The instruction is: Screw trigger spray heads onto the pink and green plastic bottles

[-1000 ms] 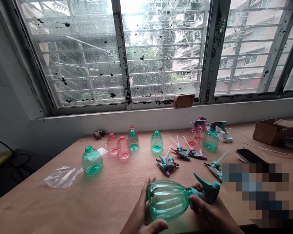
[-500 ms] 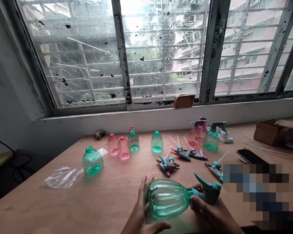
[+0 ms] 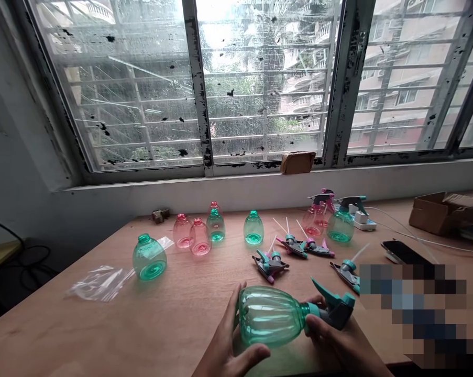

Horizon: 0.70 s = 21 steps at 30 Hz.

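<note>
A clear green spray bottle [image 3: 270, 315] lies on its side near the table's front edge, its grey and teal trigger head [image 3: 336, 307] pointing right. My left hand [image 3: 227, 348] is wrapped round the bottle's body from the left and below. My right hand [image 3: 338, 345] grips the neck and trigger head. Loose trigger heads with dip tubes [image 3: 271, 262] [image 3: 309, 246] [image 3: 348, 273] lie just beyond on the wooden table [image 3: 102, 335].
Further back stand empty green bottles [image 3: 149, 257] [image 3: 253, 229] and pink bottles [image 3: 191, 235], plus two assembled sprayers [image 3: 332, 217]. A plastic bag [image 3: 98, 283] lies left. A phone [image 3: 402, 252], a white plug [image 3: 363, 220] and a cardboard box [image 3: 442, 210] sit right. A blurred patch covers the lower right.
The bottle has turned slightly in my hands and my left fingers have shifted under it. Everything else on the table is unchanged.
</note>
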Tool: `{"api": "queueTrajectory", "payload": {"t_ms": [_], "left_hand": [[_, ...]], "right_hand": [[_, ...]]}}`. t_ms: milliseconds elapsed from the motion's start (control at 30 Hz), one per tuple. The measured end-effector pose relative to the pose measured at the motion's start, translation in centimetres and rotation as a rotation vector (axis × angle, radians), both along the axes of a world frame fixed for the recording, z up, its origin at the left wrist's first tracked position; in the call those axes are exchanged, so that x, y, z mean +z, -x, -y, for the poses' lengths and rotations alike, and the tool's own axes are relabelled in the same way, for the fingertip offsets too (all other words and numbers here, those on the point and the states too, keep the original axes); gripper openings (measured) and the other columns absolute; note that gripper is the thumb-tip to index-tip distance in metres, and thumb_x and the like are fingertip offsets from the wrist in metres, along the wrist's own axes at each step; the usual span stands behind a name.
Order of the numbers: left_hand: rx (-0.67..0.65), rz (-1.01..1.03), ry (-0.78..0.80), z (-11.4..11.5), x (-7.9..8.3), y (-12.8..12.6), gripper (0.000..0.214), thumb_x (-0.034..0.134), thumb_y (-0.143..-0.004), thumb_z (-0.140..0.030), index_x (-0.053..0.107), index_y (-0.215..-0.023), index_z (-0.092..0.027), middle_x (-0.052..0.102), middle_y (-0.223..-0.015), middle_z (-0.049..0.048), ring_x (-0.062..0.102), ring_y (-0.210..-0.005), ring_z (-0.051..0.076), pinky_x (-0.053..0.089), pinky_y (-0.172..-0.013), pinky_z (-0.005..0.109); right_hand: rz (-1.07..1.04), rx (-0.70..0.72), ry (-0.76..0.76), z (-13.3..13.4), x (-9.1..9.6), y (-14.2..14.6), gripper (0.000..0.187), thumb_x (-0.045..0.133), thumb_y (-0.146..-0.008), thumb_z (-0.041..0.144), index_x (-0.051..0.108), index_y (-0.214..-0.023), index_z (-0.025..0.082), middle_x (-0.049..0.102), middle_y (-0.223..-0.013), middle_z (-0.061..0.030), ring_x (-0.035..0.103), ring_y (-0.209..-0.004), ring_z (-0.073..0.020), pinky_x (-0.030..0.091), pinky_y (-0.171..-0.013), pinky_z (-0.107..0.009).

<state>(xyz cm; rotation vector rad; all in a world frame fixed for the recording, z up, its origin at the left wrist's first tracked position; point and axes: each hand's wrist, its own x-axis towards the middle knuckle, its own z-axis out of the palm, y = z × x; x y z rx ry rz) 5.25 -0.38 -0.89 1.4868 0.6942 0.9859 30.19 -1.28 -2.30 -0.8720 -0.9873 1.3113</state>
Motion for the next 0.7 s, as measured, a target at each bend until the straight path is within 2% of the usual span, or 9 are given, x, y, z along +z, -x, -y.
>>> {"api": "queueTrajectory", "payload": {"t_ms": [100, 167, 267, 400, 467, 567, 700], "left_hand": [[0.005, -0.018, -0.027, 0.04, 0.36, -0.08, 0.096, 0.079, -0.079, -0.043, 0.020, -0.154, -0.028, 0.024, -0.166, 0.0104, 0.028, -0.149, 0.032, 0.031, -0.120, 0.041], [0.043, -0.068, -0.072, 0.04, 0.48, -0.08, 0.096, 0.079, -0.080, -0.040, 0.020, -0.154, -0.029, 0.030, -0.163, 0.0100, 0.032, -0.148, 0.032, 0.027, -0.121, 0.042], [0.055, -0.105, -0.110, 0.05, 0.38, 0.01, 0.100, 0.078, -0.080, -0.044, 0.015, -0.156, -0.026, 0.040, -0.157, 0.0132, 0.041, -0.142, 0.033, 0.027, -0.120, 0.045], [0.038, -0.104, -0.100, 0.06, 0.17, 0.23, 0.115, 0.077, -0.076, -0.054, 0.003, -0.157, -0.021, 0.034, -0.160, 0.0168, 0.036, -0.145, 0.034, 0.025, -0.121, 0.046], [0.033, -0.112, -0.063, 0.02, 0.15, 0.30, 0.104, 0.069, -0.083, -0.057, 0.007, -0.157, -0.019, 0.030, -0.162, 0.0168, 0.032, -0.147, 0.033, 0.023, -0.122, 0.046], [0.033, -0.109, -0.084, -0.12, 0.02, 0.23, 0.084, 0.062, -0.089, -0.052, 0.019, -0.155, -0.023, 0.026, -0.164, 0.0114, 0.029, -0.149, 0.033, 0.027, -0.120, 0.044], [0.026, -0.106, -0.183, -0.30, -0.49, 0.10, 0.089, 0.064, -0.088, -0.051, 0.010, -0.156, -0.031, 0.037, -0.159, 0.0104, 0.041, -0.142, 0.033, 0.033, -0.116, 0.043]], "right_hand": [[-0.001, -0.009, -0.001, -0.05, -0.06, 0.00, 0.037, 0.086, -0.070, 0.046, 0.070, -0.089, 0.018, 0.071, -0.059, 0.0002, 0.057, -0.047, -0.0127, 0.043, -0.046, -0.023], [0.009, -0.020, 0.000, -0.07, -0.02, 0.01, 0.038, 0.086, -0.070, 0.046, 0.069, -0.090, 0.018, 0.071, -0.058, 0.0004, 0.057, -0.046, -0.0123, 0.043, -0.045, -0.023], [0.030, -0.028, -0.004, -0.05, 0.08, 0.03, 0.038, 0.085, -0.071, 0.046, 0.069, -0.089, 0.016, 0.070, -0.058, 0.0006, 0.056, -0.045, -0.0114, 0.042, -0.045, -0.022], [0.030, -0.026, -0.003, -0.01, 0.11, 0.06, 0.040, 0.085, -0.070, 0.047, 0.069, -0.089, 0.016, 0.070, -0.058, 0.0005, 0.056, -0.046, -0.0116, 0.041, -0.045, -0.022], [0.029, -0.027, 0.002, -0.01, 0.10, 0.06, 0.040, 0.085, -0.070, 0.048, 0.069, -0.089, 0.016, 0.070, -0.058, 0.0004, 0.056, -0.046, -0.0115, 0.041, -0.045, -0.022], [0.011, -0.035, 0.006, -0.03, 0.10, 0.07, 0.040, 0.085, -0.070, 0.048, 0.069, -0.088, 0.016, 0.070, -0.057, 0.0006, 0.056, -0.045, -0.0113, 0.041, -0.044, -0.022], [-0.024, -0.021, 0.007, -0.04, 0.17, 0.09, 0.037, 0.085, -0.071, 0.046, 0.069, -0.087, 0.017, 0.070, -0.058, 0.0009, 0.055, -0.045, -0.0107, 0.041, -0.044, -0.022]]}}
